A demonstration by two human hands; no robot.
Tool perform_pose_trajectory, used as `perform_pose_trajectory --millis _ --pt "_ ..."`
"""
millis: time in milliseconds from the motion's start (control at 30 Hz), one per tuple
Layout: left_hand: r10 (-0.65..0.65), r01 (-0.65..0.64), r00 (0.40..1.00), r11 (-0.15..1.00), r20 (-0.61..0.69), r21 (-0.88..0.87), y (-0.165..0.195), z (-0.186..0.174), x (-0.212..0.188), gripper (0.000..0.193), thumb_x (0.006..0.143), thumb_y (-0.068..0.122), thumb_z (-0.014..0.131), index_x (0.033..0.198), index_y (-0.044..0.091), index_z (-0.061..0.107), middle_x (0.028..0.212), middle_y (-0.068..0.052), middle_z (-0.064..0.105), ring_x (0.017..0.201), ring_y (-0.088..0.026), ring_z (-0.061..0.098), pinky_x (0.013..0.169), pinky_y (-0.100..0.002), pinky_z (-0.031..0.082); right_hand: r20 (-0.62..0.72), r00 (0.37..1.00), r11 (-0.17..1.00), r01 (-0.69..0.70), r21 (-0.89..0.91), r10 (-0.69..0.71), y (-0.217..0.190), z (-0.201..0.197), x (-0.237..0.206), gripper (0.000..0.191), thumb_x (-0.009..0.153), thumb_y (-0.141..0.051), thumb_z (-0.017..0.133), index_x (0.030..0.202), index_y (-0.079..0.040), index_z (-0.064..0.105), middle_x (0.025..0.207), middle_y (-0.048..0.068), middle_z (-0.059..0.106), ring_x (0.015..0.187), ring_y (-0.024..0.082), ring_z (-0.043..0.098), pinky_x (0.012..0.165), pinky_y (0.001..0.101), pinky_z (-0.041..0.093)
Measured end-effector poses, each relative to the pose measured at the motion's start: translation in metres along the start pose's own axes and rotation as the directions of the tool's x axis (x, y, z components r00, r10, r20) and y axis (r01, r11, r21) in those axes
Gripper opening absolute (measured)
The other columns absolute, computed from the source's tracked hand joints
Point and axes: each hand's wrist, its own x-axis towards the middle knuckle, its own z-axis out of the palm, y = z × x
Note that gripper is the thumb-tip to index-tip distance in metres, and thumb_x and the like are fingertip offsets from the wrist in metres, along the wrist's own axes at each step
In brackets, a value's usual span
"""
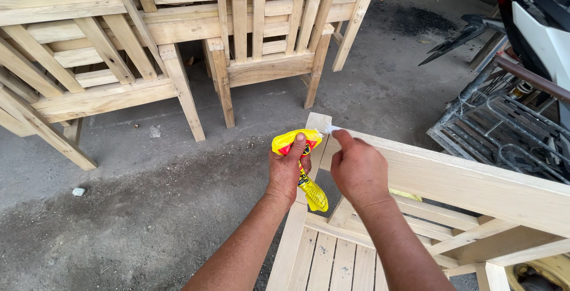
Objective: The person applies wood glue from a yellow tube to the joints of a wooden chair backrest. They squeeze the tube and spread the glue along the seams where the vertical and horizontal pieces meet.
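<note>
Two hands: both are seen low in the middle of the view, just beside each other but apart, over the corner of an unfinished wooden chair (451, 184).
Packet: a crumpled yellow packet with red and black print (300, 166) is clamped in the left hand (288, 169); its top is pinched under the thumb and its tail hangs below the fist.
Right hand: the right hand (359, 169) is curled, its fingertips pressed to a small white smear (328, 129) on the top rail, near the corner post.
Position: the packet is held just left of the right hand, beside the post, apart from the smear.
Chair: pale bare wood, with a slatted seat showing below the wrists.
Further off: more unfinished wooden chairs (178, 35) are stacked on the grey concrete floor (119, 208).
Right edge: a dark metal grate (504, 130) is seen.
</note>
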Motion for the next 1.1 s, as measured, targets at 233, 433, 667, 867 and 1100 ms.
perform_pose_trajectory --millis 233,433,667,867,1100 --pt "-0.019 0.021 1.000 0.998 -0.023 0.066 0.003 0.002 -0.004 0.040 0.094 0.049 0.068 0.097 0.010 0.070 0.058 0.002 0.052 0.052 -0.008 0.051 0.051 -0.026 0.043 0.276 0.955 0.992 -0.124 0.035 0.110 0.001 -0.007 0.023 0.076 0.090 -0.018 0.065 0.153 -0.049 0.038 0.111 0.004 0.075 0.105 0.022 0.070 0.102 0.0398 0.052" --pt "-0.001 0.001 1.000 1.000 0.006 -0.004 0.004 0.002 -0.002 0.040 0.095 0.048 0.069 0.097 0.008 0.067 0.058 0.001 0.052 0.050 -0.009 0.050 0.049 -0.027 0.041 0.335 0.938 0.995 -0.097 -0.002 0.092 -0.002 -0.015 0.016 0.079 0.095 -0.015 0.060 0.156 -0.057 0.033 0.108 0.004 0.076 0.100 0.020 0.073 0.103 0.0368 0.054" --pt "0.002 -0.002 1.000 1.000 0.006 0.015 0.004 0.000 -0.003 0.038 0.096 0.045 0.068 0.099 0.008 0.069 0.058 0.002 0.052 0.051 -0.009 0.050 0.050 -0.027 0.042 0.293 0.955 0.999 -0.049 -0.017 0.051 -0.003 -0.017 0.002 0.071 0.096 -0.014 0.057 0.151 -0.056 0.040 0.106 0.002 0.076 0.080 0.016 0.074 0.089 0.0341 0.061" --pt "-0.011 0.010 1.000 1.000 0.008 0.020 0.005 0.002 -0.006 0.036 0.097 0.044 0.066 0.100 0.008 0.070 0.058 0.003 0.051 0.051 -0.008 0.049 0.050 -0.026 0.041 0.171 0.985 0.998 -0.013 0.061 0.002 0.005 -0.011 -0.008 0.064 0.093 -0.012 0.060 0.144 -0.051 0.054 0.092 0.004 0.076 0.074 0.017 0.073 0.083 0.0352 0.061" --pt "-0.009 0.009 1.000 1.000 0.007 0.025 0.005 0.003 -0.008 0.037 0.098 0.045 0.065 0.101 0.008 0.069 0.058 0.002 0.052 0.052 -0.008 0.049 0.050 -0.027 0.042 0.130 0.981 0.978 -0.159 0.131 0.142 0.007 -0.011 -0.005 0.059 0.092 -0.015 0.061 0.145 -0.041 0.056 0.079 0.006 0.074 0.072 0.018 0.074 0.082 0.0357 0.061"
